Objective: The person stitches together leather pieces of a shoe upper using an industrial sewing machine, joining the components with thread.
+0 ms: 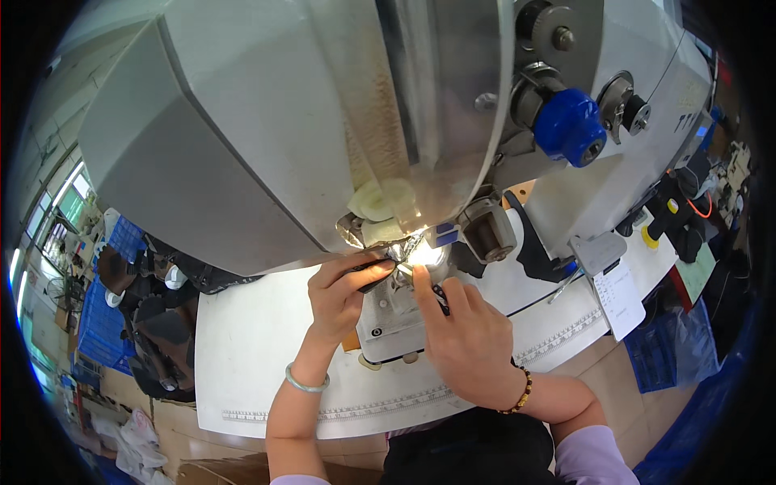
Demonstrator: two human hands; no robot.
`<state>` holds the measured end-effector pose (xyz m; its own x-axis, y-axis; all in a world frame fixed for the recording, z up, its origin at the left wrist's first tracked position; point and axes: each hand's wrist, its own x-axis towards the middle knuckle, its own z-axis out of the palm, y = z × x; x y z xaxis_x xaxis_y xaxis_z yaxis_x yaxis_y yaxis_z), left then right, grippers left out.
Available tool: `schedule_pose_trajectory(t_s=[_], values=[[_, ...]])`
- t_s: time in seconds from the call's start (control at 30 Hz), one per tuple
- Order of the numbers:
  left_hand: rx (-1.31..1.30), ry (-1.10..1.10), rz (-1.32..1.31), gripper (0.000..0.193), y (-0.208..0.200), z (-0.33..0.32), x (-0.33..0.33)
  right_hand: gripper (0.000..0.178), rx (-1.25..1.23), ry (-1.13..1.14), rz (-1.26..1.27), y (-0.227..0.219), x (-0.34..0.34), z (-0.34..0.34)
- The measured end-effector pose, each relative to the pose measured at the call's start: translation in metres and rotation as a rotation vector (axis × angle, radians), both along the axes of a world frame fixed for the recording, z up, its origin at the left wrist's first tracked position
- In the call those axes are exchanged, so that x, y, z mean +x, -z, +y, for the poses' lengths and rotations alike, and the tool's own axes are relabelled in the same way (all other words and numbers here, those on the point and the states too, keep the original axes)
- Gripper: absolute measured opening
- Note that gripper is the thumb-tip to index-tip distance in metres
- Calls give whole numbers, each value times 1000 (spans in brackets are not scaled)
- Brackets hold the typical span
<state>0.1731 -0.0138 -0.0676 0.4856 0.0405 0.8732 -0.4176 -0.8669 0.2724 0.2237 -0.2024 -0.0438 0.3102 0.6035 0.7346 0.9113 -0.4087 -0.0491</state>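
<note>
Under the lit needle area of a large pale grey sewing machine, both my hands work close together. My left hand pinches a small black piece of material just left of the needle. In the curled fingers of my right hand is a slim black tool with a light pattern; its kind cannot be made out. The right index finger stretches toward the bright spot by the needle. Below the fingertips lies the metal machine plate. Glare and the machine head hide the needle tip and part of the black piece.
A measuring scale runs along the front of the white table. Blue crates and dark shoe-like pieces stand at the left. A blue knob juts from the machine. Papers hang at the right.
</note>
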Motion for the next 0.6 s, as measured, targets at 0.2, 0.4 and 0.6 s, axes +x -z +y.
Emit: schedule_pose_trajectory(t_s=[0.2,0.4,0.6], values=[[-48,-8,-4,36,2,-2,0,41,-39,23,-6,-4,-1,2],[-132,35,40,41,4,2,1,39,-86,131,-81,-6,-13,8],[-180,30,72,44,5,2,-1,38,-84,157,-114,-7,-15,10]])
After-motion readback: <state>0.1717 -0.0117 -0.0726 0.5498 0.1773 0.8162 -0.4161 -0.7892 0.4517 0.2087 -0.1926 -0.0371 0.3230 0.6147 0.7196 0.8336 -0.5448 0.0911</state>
